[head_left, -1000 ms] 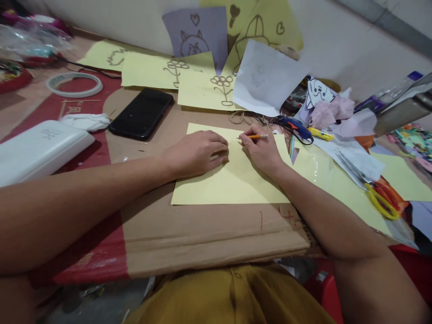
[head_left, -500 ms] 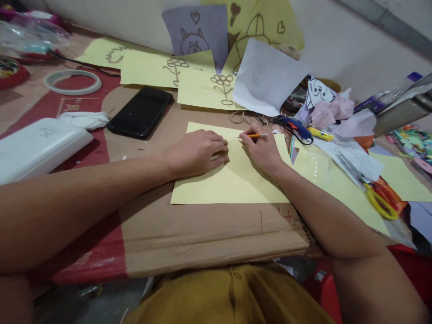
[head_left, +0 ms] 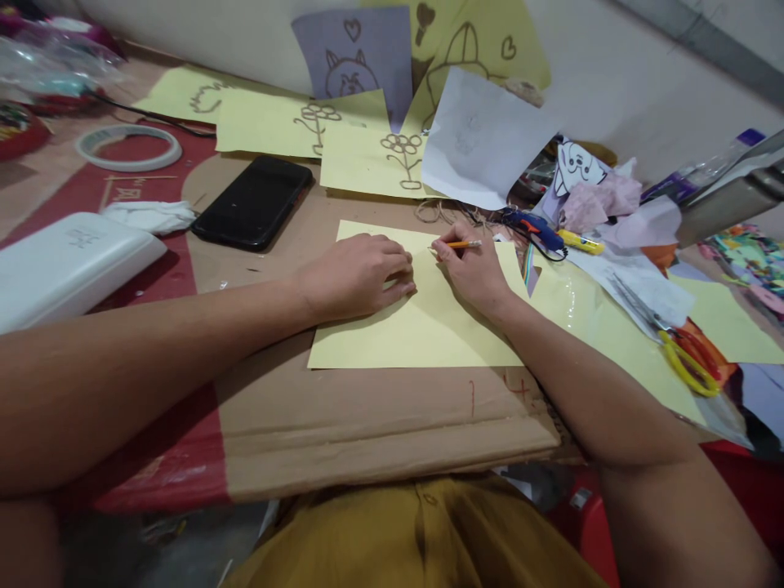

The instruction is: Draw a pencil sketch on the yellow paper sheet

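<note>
A yellow sheet of paper (head_left: 416, 335) lies on the cardboard in front of me. My left hand (head_left: 361, 273) rests palm down on its left part, with the fingers stretched out and slightly bent, holding nothing. In my right hand (head_left: 474, 273) is an orange pencil (head_left: 461, 244), gripped near its point. The pencil tip is close to the upper middle of the sheet; whether it touches the paper I cannot tell. Any marks on this sheet are too faint to make out.
Flower drawings on yellow paper (head_left: 361, 167) stand behind the sheet. A black phone (head_left: 254, 204), a tape roll (head_left: 86, 147) and a white device (head_left: 73, 261) are on the left. To the right lie a blue glue gun (head_left: 539, 231) and yellow-handled scissors (head_left: 689, 367).
</note>
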`<state>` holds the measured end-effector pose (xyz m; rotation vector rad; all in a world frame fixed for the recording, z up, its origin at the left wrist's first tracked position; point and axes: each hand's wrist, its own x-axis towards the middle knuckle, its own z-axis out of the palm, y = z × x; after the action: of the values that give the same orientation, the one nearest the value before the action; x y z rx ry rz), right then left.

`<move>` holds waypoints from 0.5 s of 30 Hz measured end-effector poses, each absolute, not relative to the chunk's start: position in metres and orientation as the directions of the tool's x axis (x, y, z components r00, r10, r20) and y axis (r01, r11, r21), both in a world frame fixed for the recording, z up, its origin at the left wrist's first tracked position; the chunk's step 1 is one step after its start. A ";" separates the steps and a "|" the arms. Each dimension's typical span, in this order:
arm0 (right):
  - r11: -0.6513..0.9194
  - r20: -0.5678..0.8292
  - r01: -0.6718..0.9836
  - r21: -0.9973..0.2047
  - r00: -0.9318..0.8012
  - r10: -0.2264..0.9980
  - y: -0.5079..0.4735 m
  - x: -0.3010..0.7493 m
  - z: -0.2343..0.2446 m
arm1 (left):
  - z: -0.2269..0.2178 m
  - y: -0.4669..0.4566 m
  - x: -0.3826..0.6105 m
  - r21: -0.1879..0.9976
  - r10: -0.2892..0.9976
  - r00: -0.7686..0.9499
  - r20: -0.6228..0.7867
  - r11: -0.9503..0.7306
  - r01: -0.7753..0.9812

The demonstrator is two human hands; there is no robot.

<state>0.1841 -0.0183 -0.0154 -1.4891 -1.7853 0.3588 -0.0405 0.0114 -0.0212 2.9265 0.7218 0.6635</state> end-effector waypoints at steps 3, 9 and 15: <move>0.264 0.365 0.714 -0.648 -0.012 0.931 -0.019 0.184 -0.014 | -0.021 0.011 -0.040 0.161 0.456 0.797 0.395 -0.889 0.429; 0.239 0.361 0.719 -0.653 0.017 0.932 -0.019 0.183 -0.013 | -0.021 0.011 -0.041 0.162 0.462 0.796 0.391 -0.886 0.435; 0.248 0.365 0.723 -0.645 0.007 0.931 -0.019 0.183 -0.014 | -0.023 0.012 -0.041 0.157 0.457 0.796 0.396 -0.888 0.432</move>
<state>0.1832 -0.0186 -0.0142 -1.5256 -1.7640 0.3476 -0.0409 0.0121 -0.0226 2.9219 0.7244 0.6674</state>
